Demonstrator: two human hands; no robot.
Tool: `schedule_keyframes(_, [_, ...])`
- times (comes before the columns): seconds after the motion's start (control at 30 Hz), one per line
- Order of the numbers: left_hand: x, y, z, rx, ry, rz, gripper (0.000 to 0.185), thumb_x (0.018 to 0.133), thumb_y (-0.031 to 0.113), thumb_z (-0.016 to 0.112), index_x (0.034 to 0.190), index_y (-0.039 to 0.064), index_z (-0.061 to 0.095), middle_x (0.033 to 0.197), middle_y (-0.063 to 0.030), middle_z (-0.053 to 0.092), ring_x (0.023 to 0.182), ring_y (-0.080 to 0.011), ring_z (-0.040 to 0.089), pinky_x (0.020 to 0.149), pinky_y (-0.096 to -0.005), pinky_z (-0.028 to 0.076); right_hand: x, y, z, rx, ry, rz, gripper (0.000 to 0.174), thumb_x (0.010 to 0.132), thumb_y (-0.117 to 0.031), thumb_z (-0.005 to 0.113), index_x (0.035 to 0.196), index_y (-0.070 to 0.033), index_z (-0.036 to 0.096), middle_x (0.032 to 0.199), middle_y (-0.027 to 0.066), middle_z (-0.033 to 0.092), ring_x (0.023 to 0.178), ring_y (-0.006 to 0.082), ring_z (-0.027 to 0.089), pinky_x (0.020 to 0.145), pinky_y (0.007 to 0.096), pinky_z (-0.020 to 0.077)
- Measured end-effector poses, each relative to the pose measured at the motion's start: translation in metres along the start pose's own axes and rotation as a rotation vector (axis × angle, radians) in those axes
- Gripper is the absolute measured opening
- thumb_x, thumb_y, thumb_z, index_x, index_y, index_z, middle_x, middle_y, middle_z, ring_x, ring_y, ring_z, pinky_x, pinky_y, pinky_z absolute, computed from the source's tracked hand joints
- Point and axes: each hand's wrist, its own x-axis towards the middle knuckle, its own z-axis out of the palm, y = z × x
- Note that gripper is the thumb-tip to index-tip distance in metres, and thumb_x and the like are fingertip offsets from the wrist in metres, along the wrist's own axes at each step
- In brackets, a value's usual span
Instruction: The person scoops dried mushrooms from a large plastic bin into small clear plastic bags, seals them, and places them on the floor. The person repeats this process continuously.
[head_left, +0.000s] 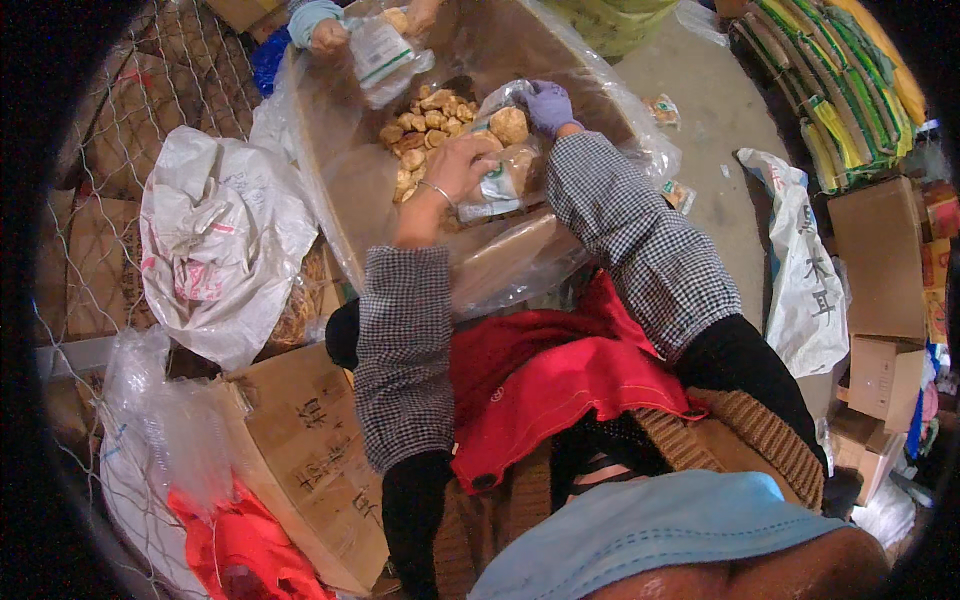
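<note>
Brown dried mushrooms or similar dried pieces (435, 120) lie in a large cardboard box lined with clear plastic (330, 180). My right hand (550, 107), in a purple glove, grips the upper rim of a clear plastic bag (517, 171) that holds some of the pieces. Bare and wearing a thin bracelet, my left hand (461, 165) is at the bag's left side, over the pile; its fingertips touch the bag, and what lies under the palm is hidden. One round piece (508, 125) shows at the bag's mouth.
Across the box, another person's hands (330, 35) hold a printed plastic bag (381, 56). A white woven sack (225, 240) and wire mesh (97, 225) are at left, with a cardboard box (315, 457) below. Small filled packets (664, 110) lie on the floor at right, near another white sack (799, 277).
</note>
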Motion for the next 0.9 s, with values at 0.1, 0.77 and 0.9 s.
schedule_keyframes(0.1, [0.0, -0.01, -0.003, -0.092, -0.13, -0.212, 0.024, 0.068, 0.023, 0.065, 0.085, 0.007, 0.063, 0.085, -0.0109, 0.059, 0.082, -0.0271, 0.055, 0.076, -0.0348, 0.043, 0.002, 0.001, 0.005, -0.072, 0.056, 0.059, 0.046, 0.083, -0.04, 0.039, 0.11, -0.006, 0.053, 0.112, 0.0171, 0.052, 0.103, 0.0326, 0.049, 0.09, 0.0371, 0.0365])
schedule_keyframes(0.77, [0.004, -0.086, 0.009, -1.659, 0.585, -0.849, 0.056, 0.083, 0.042, 0.051, 0.124, 0.005, 0.038, 0.124, -0.0111, 0.044, 0.113, -0.0283, 0.042, 0.093, -0.0448, 0.035, -0.009, -0.044, -0.031, 0.92, 0.056, 0.125, 0.031, 0.08, -0.025, 0.054, 0.102, -0.003, 0.052, 0.086, 0.0096, 0.058, 0.076, 0.0189, 0.056, 0.061, 0.0334, 0.0469])
schedule_keyframes(0.9, [0.002, -0.097, 0.016, -1.739, 0.57, -0.662, 0.05, 0.088, 0.04, 0.04, 0.122, 0.003, 0.039, 0.122, -0.0106, 0.045, 0.112, -0.0292, 0.042, 0.094, -0.0473, 0.033, -0.014, -0.052, -0.032, 0.631, 0.141, -0.076, 0.031, 0.078, -0.024, 0.058, 0.098, -0.001, 0.053, 0.083, 0.0064, 0.057, 0.073, 0.0161, 0.054, 0.064, 0.0305, 0.0456])
